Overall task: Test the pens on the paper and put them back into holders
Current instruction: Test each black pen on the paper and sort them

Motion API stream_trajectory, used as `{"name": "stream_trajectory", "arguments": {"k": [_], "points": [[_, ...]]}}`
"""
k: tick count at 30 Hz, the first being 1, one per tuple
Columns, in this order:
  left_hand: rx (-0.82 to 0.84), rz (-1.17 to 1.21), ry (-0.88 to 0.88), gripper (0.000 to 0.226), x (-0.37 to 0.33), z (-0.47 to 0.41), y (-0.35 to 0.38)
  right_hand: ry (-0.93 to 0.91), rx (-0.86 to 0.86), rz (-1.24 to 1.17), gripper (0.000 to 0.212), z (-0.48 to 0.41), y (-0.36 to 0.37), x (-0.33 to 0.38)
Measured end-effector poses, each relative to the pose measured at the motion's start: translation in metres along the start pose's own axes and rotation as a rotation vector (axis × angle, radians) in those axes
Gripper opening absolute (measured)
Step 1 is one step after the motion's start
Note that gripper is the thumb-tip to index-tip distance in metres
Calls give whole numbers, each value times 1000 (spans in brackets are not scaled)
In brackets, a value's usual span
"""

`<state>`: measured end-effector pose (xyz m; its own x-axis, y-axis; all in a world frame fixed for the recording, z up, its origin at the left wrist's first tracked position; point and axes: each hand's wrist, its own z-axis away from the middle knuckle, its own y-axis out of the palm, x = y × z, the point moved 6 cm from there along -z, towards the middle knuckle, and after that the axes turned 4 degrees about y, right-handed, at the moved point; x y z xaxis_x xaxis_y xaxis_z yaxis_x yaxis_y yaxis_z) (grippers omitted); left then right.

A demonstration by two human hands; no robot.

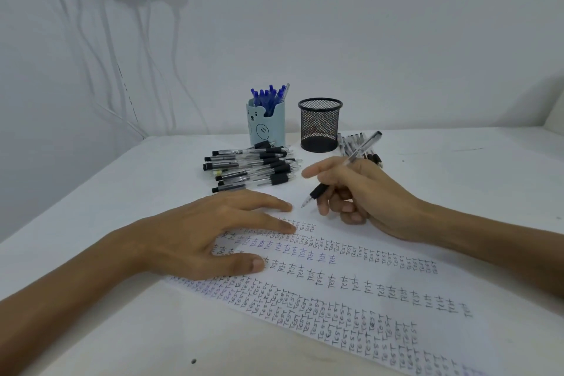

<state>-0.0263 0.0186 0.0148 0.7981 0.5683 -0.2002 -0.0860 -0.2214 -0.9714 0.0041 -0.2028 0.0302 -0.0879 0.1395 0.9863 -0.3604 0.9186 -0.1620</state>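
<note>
Head view: a pen point(364, 146) is gripped by the right hand point(363, 195). Cropped paper point(351, 287) is pressed under the flat left hand point(207, 232).

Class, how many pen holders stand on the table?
2: a pale blue bear-printed holder on the left, holding blue pens, and a round black wire-mesh holder just right of it.

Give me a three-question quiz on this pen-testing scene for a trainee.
1. True or false: the blue pens stand in the mesh holder.
2. Which hand grips a pen? A left, B right, C neither.
3. Fill in: the left hand rests on the ____.
Key: 1 false, they stand in the bear holder, not the mesh holder; 2 B, the right hand; 3 paper.
</note>
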Motion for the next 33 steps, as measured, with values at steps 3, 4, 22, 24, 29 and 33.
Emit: {"name": "stream_trajectory", "arguments": {"k": [3, 4, 22, 24, 29, 33], "points": [[-1, 10, -10, 66, 1, 0, 0, 24, 41, 72, 26, 3, 3, -2], [1, 5, -9, 66, 1, 0, 0, 20, 36, 109, 22, 4, 3, -3], [-4, -31, 13, 68, -2, -2, -3, -155, 17, 318, 17, 10, 8, 3], [-5, -44, 17, 68, -3, -2, -3, -153, 26, 320, 17, 10, 8, 3], [-12, -26, 14, 68, -4, -2, -4, -161, 25, 340, 18, 11, 9, 4], [1, -23, 0, 69, -2, -1, -2, -150, 28, 343, 23, 10, 9, 4]]}}
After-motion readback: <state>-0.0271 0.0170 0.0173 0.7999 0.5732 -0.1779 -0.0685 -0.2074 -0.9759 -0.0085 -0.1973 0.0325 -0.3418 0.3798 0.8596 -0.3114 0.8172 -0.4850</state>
